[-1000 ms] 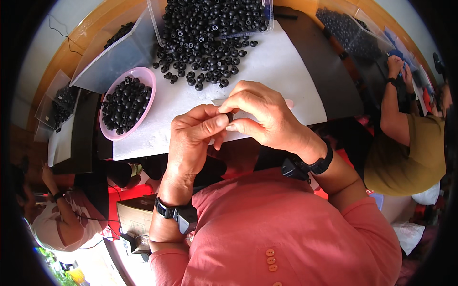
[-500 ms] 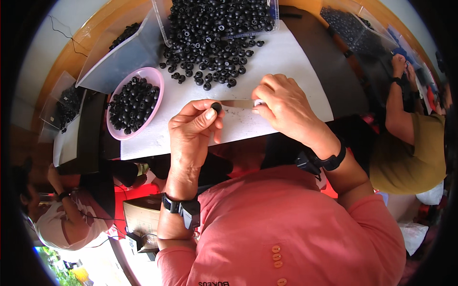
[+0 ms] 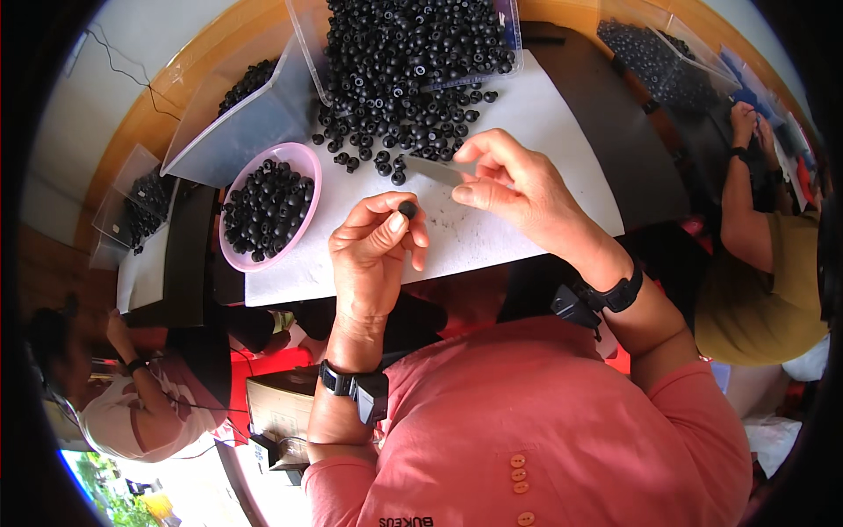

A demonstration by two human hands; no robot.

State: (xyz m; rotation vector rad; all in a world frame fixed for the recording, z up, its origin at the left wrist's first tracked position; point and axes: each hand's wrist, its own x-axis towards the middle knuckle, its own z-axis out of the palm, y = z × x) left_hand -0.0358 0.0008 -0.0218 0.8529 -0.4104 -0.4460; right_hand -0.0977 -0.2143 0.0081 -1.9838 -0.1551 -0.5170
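Observation:
Between the thumb and fingers of my left hand (image 3: 367,263) is a small round black piece (image 3: 407,210), held just above the near part of the white board (image 3: 562,132). My right hand (image 3: 536,193) grips a knife (image 3: 432,170) with a thin, flat blade; its handle is mostly hidden by the fingers. The blade points left toward the loose black pieces (image 3: 386,132), apart from the piece in my left hand. A pink bowl (image 3: 317,180) full of similar black pieces stands left of my left hand.
A clear bin (image 3: 518,53) lies at the far side, black pieces spilling from it onto the board. Another translucent bin (image 3: 255,123) stands behind the bowl. Co-workers sit on both sides, one in an olive shirt (image 3: 746,307) on the right. Dark specks dot the board.
The knife blade has moved from beside the held black piece, up and away toward the heap. My right hand's fingers have spread somewhat. The whole view has shifted slightly.

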